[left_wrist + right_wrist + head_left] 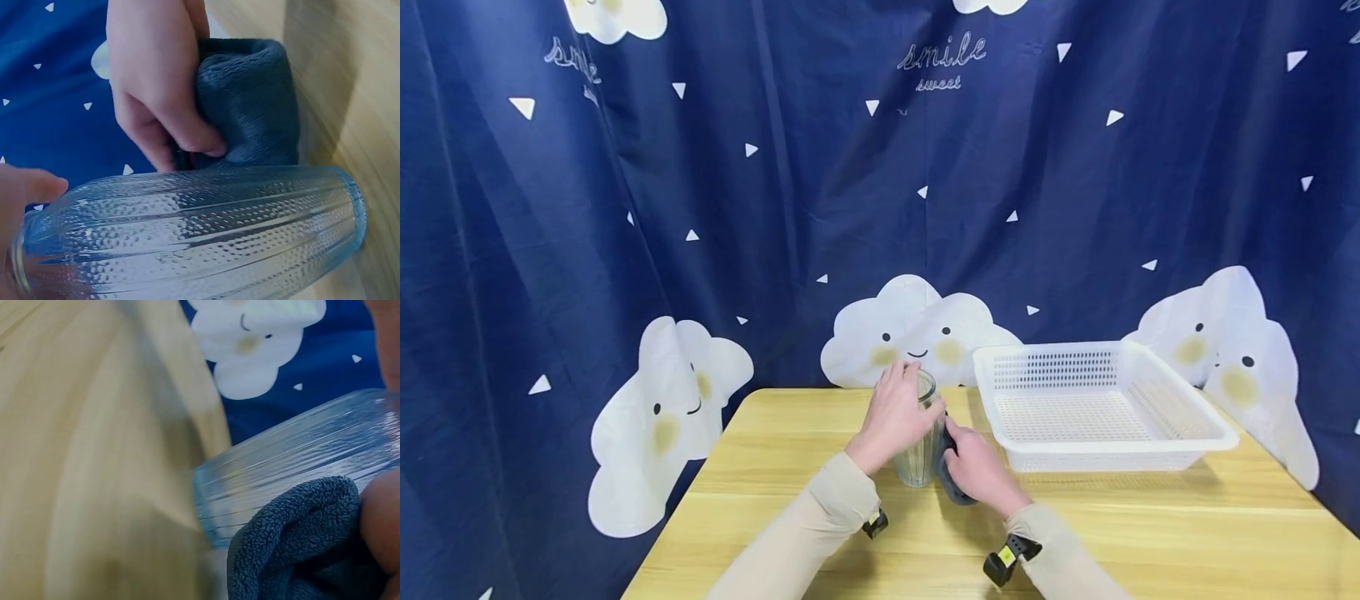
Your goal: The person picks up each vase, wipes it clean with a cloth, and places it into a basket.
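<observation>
A clear ribbed glass vase (916,463) with a dimpled surface stands upright on the wooden table. My left hand (898,414) grips it near the rim, fingers and thumb around the upper part. Right beside the vase, my right hand (981,471) holds a folded dark grey-blue cloth (955,488), pinched between thumb and fingers. In the left wrist view the cloth (250,106) hangs close along the side of the vase (212,234); whether it touches the glass I cannot tell. The right wrist view shows the cloth (281,540) in front of the vase's lower part (275,469).
A white perforated plastic basket (1120,447) sits on the table to the right of my hands. Behind the wooden table (775,467) hangs a dark blue curtain (820,192) with white clouds and small triangles.
</observation>
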A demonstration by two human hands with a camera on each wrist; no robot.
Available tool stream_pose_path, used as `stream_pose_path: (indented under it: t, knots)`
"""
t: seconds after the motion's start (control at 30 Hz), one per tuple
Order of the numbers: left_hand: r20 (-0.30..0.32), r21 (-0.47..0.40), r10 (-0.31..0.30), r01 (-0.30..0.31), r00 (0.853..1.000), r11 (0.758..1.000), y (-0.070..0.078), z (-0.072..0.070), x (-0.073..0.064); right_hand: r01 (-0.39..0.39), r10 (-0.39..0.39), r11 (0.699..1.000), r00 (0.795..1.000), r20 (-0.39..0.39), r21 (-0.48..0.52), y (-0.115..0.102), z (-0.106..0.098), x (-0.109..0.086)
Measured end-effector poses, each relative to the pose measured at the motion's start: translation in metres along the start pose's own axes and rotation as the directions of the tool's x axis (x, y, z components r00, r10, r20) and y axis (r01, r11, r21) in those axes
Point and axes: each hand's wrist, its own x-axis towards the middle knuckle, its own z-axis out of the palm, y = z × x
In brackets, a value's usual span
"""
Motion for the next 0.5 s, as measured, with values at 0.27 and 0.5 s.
stream_pose_path:
  t: [0.27, 0.5]
  knots:
    - [-0.046, -0.015, -0.015, 0.014, 0.999, 1.000, -0.001, 0.004, 0.001, -0.038, 0.036, 0.999, 0.998, 0.055, 0.038, 0.008, 0.008, -0.001]
    - [-0.060, 0.004, -0.034, 0.035, 0.998, 0.999, 0.000, 0.004, 0.000, -0.041, 0.041, 0.990, 0.999, 0.002, 0.139, -0.008, -0.015, -0.001]
